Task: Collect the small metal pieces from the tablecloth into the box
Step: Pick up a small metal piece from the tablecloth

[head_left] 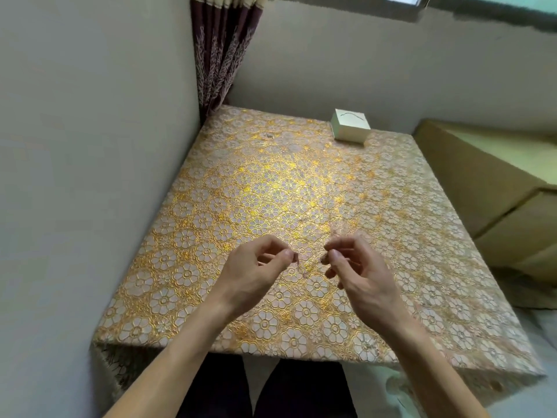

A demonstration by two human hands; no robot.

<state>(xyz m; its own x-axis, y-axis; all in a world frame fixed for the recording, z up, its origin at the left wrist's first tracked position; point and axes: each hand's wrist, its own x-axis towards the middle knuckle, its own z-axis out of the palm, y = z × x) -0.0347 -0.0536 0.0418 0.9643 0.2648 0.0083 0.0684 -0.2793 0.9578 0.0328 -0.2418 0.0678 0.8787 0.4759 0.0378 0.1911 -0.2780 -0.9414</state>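
Observation:
A gold flower-patterned tablecloth (271, 191) covers the table. At its far edge stands a small white box (351, 125) with a thin dark squiggle on top. My left hand (256, 273) hovers over the near middle of the cloth, thumb and forefinger pinched on a tiny dark piece (297, 258). My right hand (358, 270) is close beside it, its fingertips pinching another tiny piece (325, 258). Both pieces are blurred and mostly hidden by the fingertips. A small greyish speck (269, 136) lies far up the cloth on the left.
A grey wall (90, 176) runs along the table's left side, with a dark curtain (223, 49) in the far corner. An olive cushioned seat (497, 191) stands to the right. My dark-trousered legs (262, 390) are under the near edge.

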